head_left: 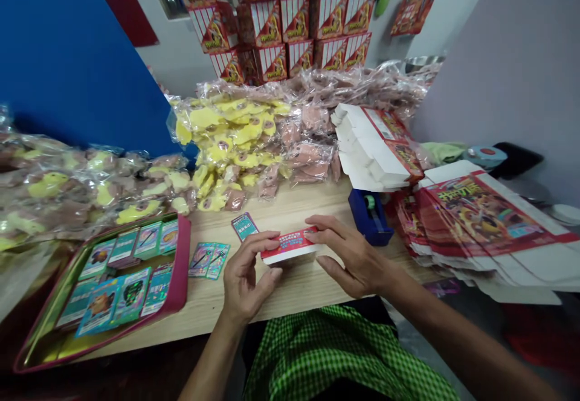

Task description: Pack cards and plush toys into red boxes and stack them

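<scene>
A small red and white box [290, 247] is held between both hands above the wooden table [290, 208]. My left hand [247, 277] grips its left end with fingers curled round it. My right hand [351, 256] holds the right end, fingers along the top and thumb below. A single teal card [244, 226] lies just behind the box, and two more cards [209, 260] lie to the left of my left hand.
A pink-rimmed tin tray [181, 268] of teal cards sits at the left. Bagged yellow and pink toys [235, 141] pile up behind. A blue tape dispenser [369, 215], folded white boxes [376, 153] and flat red cartons [484, 214] lie at the right. Red boxes [290, 20] are stacked at the back.
</scene>
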Demonstrator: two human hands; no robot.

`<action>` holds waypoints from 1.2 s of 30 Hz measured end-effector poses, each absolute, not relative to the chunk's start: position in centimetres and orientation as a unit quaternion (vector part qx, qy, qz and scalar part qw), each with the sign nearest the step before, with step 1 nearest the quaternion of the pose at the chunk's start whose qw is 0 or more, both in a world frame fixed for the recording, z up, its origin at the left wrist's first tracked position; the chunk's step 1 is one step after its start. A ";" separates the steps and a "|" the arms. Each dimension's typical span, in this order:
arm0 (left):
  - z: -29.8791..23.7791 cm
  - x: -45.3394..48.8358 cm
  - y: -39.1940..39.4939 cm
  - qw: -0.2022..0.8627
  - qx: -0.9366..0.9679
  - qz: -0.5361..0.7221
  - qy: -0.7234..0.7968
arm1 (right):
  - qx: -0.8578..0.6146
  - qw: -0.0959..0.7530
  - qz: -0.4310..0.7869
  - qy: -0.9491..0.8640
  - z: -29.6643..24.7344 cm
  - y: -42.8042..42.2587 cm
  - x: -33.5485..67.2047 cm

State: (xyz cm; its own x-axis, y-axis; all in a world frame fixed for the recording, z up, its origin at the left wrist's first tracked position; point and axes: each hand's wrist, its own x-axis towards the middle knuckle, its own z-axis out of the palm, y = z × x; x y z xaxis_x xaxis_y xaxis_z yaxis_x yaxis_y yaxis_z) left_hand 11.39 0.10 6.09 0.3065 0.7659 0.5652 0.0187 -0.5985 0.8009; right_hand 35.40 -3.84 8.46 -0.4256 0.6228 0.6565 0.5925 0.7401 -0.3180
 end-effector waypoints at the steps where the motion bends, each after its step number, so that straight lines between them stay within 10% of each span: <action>1: 6.0 11.5 0.0 0.353 0.720 0.529 0.277 | -0.367 0.389 0.027 -0.845 8.7 -4.0 35.3; 20: 6.7 10.9 1.2 0.244 0.801 0.500 0.220 | -0.373 0.298 -0.028 -0.878 10.6 -4.0 34.8; 31: 7.6 9.9 0.8 0.045 0.888 0.414 0.196 | -0.358 0.411 -0.032 -0.838 7.7 -5.0 35.0; 36: 7.5 13.3 0.3 0.022 0.847 0.468 0.251 | -0.639 0.487 0.041 -0.595 7.8 -6.2 38.9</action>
State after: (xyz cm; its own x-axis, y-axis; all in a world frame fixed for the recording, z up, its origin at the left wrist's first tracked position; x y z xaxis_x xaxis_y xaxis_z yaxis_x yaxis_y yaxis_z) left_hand 13.27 0.31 7.52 0.4367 0.4460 0.7812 0.4043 -0.8731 0.2725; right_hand 38.92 -6.22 7.80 0.2895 0.7989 0.5271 0.7199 0.1812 -0.6700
